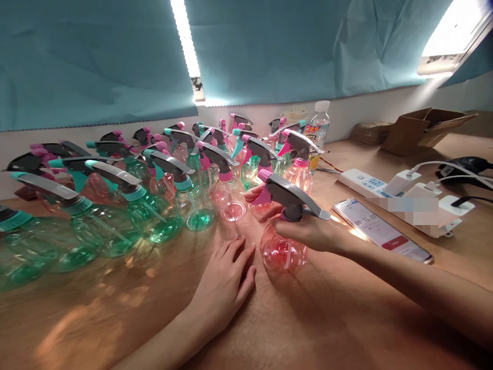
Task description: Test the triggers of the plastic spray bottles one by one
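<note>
Left grip palm-down, right grip round bottle

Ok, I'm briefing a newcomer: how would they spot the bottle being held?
On the brown table, find the crowd of spray bottles. Just nearer the viewer, left of the phone, is a translucent pink spray bottle; unlike its neighbours, it has the person's right hand around its neck.

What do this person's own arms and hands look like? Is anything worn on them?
The left hand and right hand are ordinary human hands, without gloves or visible rings. No sleeve, watch or bracelet shows on the left forearm or right forearm.
</note>
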Demonstrator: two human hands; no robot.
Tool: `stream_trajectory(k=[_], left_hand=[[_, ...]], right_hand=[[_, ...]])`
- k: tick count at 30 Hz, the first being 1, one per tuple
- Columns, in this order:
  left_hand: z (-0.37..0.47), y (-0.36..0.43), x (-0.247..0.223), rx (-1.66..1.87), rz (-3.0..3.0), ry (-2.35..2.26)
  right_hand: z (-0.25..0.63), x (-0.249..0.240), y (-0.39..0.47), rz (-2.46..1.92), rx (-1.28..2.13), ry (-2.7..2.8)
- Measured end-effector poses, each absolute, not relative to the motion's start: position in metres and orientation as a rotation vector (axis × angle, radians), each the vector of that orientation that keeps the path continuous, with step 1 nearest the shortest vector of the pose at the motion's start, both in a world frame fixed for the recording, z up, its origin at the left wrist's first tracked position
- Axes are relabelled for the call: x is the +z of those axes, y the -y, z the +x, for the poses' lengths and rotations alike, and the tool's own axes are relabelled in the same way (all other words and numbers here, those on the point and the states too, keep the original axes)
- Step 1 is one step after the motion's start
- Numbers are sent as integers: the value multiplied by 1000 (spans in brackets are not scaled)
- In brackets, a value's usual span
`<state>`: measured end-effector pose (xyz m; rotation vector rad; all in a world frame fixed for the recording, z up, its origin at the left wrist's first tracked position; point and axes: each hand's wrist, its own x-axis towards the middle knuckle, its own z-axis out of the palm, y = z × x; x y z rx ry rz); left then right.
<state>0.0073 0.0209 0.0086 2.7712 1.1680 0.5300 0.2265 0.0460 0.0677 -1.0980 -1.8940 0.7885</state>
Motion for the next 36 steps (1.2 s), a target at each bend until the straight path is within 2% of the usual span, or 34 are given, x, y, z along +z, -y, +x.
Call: stream_trajectory(k=[8,14,36], left_hand=[[7,-21,10,503,2785,-1167],[7,-22,10,477,2781,-1175],[8,-22,8,468,2791,-1159]], right_hand=[[219,79,-46,-899,894,1849],[225,72,-49,-934,805,1905],[219,74,-46,-871,936,1841]])
